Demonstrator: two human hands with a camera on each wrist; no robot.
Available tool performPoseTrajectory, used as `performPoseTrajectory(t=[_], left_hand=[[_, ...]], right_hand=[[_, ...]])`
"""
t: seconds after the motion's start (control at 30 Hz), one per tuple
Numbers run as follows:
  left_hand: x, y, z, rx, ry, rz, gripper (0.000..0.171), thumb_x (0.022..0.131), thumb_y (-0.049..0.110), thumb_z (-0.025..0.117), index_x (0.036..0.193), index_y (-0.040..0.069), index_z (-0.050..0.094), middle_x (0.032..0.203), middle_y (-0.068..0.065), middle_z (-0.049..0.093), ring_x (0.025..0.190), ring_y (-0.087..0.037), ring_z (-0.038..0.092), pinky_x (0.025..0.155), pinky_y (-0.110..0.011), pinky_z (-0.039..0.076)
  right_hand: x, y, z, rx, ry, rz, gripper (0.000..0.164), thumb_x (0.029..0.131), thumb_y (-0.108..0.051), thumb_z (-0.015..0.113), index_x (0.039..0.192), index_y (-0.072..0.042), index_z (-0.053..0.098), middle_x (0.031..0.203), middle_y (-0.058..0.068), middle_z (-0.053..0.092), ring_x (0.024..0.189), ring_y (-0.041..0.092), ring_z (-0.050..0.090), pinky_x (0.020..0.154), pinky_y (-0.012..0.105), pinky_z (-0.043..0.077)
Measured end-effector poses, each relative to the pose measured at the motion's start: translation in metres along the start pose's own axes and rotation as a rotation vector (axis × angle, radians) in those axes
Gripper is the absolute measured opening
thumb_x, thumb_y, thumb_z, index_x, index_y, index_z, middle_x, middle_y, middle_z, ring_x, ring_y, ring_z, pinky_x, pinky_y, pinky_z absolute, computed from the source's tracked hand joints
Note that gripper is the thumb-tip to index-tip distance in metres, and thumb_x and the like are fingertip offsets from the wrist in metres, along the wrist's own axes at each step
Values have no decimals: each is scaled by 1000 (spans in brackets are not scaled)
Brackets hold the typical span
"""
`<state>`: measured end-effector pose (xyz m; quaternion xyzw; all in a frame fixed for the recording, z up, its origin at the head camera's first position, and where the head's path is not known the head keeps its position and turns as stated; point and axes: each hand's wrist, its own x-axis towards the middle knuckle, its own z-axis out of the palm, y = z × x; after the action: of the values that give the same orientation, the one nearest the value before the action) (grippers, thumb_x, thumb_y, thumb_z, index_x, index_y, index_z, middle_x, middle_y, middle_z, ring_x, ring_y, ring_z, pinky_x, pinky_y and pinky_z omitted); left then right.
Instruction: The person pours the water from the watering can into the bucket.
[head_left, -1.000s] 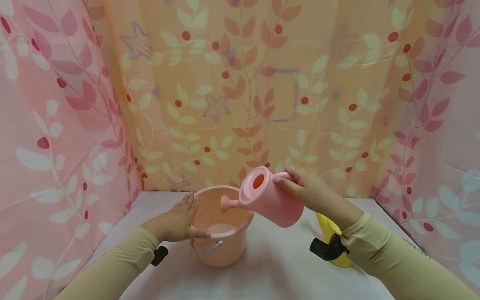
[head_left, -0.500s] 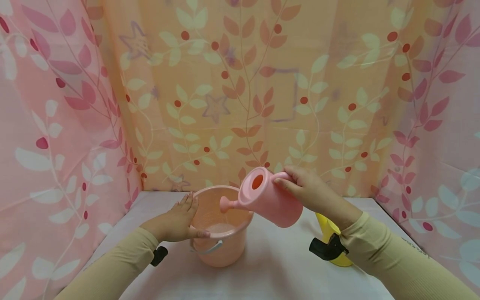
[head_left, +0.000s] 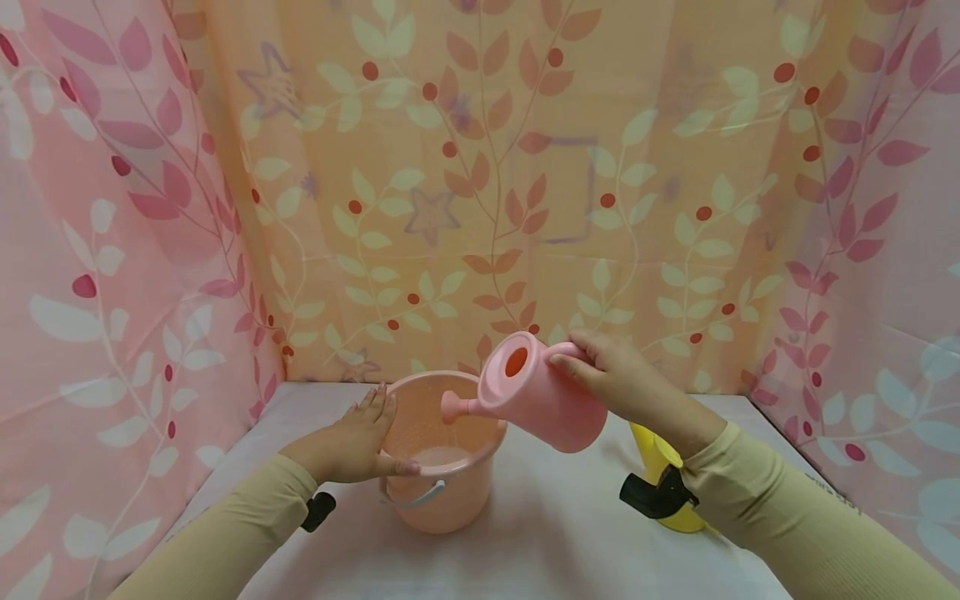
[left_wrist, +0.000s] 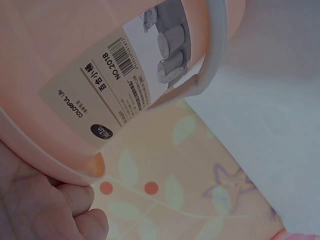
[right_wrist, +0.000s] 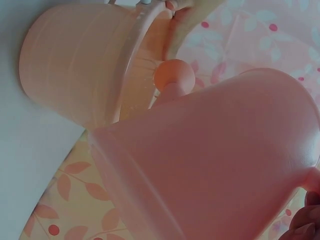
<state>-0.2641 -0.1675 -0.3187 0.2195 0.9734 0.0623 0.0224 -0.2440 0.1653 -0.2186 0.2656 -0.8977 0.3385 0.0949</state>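
My right hand (head_left: pixel 615 375) grips the top handle of a pink watering can (head_left: pixel 555 404), held tilted to the left above the table. Its spout ends in a round rose (head_left: pixel 452 407) over the mouth of a peach-coloured bucket (head_left: pixel 450 500). Along the bucket's left rim rests my left hand (head_left: pixel 348 442), fingers stretched out and thumb lying on the near rim. A printed label (left_wrist: pixel 110 80) shows on the bucket's side in the left wrist view. From the right wrist, the can's body (right_wrist: pixel 215 155) fills much of the picture, with few fingers visible at the handle.
A yellow object (head_left: pixel 684 521) stands on the white table (head_left: pixel 562 542), partly hidden behind the right wrist and its black camera mount (head_left: pixel 652 497). The bucket's grey handle (head_left: pixel 420 498) hangs at its front. Leaf-patterned cloth walls (head_left: pixel 487 208) enclose the table's back and sides.
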Motion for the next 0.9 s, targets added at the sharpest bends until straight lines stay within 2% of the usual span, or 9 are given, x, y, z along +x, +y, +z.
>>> performPoseTrajectory(t=[0.9], left_hand=[[-1,2,-2,-16,-8,-3,115,63,77,42,136,-6,11,141,-25,-1,128,-36,-1,100,-50,10]], right_hand=[[-2,2,-3,-15,1,-25,24,83,-34,55,76,-12,50,65,3,50,64,20,50,54,26,46]])
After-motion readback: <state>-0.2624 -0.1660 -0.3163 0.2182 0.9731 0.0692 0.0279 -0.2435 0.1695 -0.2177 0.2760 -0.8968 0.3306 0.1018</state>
